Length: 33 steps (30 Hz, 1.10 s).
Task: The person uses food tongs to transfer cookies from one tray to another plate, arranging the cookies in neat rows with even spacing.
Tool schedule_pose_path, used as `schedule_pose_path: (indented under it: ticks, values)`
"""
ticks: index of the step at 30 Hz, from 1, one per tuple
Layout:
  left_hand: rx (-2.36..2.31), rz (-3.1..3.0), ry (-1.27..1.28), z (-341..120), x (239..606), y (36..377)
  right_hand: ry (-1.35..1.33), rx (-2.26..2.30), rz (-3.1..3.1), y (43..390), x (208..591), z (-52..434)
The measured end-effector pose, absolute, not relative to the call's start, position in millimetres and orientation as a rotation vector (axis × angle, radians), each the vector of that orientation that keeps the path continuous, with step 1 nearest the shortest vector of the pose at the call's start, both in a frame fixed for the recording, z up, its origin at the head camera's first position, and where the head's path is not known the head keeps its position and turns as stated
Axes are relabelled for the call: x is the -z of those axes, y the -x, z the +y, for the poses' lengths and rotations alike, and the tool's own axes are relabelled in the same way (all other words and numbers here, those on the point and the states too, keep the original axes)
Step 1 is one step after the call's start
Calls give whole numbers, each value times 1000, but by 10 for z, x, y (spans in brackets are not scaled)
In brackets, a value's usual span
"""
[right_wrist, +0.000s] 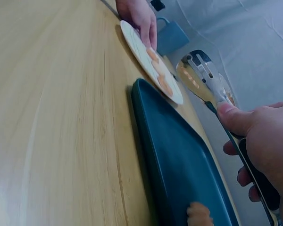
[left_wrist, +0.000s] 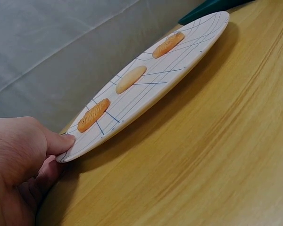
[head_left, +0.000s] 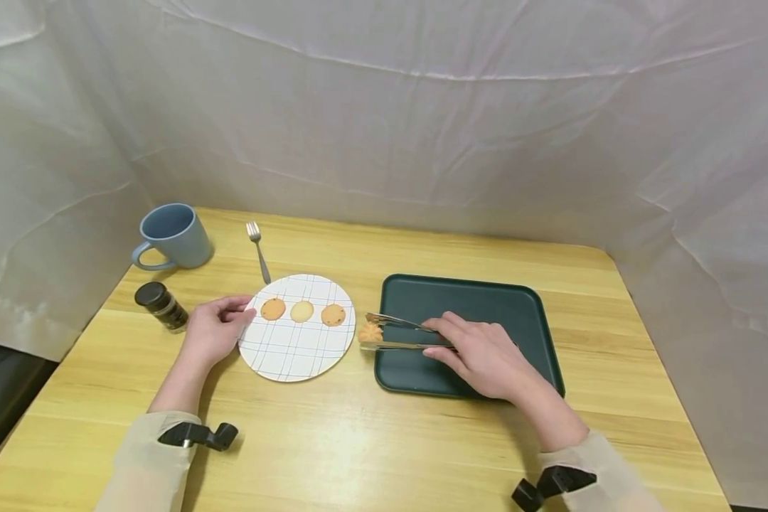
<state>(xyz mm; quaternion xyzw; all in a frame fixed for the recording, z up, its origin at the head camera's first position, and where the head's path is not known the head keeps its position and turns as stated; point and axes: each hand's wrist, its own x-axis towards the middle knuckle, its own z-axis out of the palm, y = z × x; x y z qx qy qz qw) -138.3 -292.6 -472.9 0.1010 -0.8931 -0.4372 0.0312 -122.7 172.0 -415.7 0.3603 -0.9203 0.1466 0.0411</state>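
Observation:
A white plate with a blue grid (head_left: 288, 355) lies on the wooden table and carries three round cookies (head_left: 301, 311) in a row. My left hand (head_left: 246, 316) pinches its left rim, thumb on top (left_wrist: 61, 141), and the rim looks slightly lifted in the left wrist view (left_wrist: 188, 52). My right hand (head_left: 438, 338) grips metal tongs (head_left: 397, 334) over the left edge of a dark green tray (head_left: 486, 299). The tongs pinch a flower-shaped cookie (head_left: 370, 332) between tray and plate. In the right wrist view, another cookie piece (right_wrist: 198, 215) lies on the tray (right_wrist: 179, 160).
A blue mug (head_left: 173, 236) stands at the back left with a fork (head_left: 258, 250) beside it. A small dark-capped jar (head_left: 161, 306) lies just left of my left hand. White cloth walls close in the table's back and sides.

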Motion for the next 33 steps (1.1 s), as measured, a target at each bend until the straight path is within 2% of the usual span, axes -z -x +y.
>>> schedule_pose_path:
  ticks: [19, 33]
  values:
    - [1365, -2750, -323, -2913, 4715, 1375, -1202, -456, -2815, 1353, 4340, 1177]
    - [1368, -2737, -298, -2925, 4727, 1370, -1245, -357, -2777, 1359, 4426, 979]
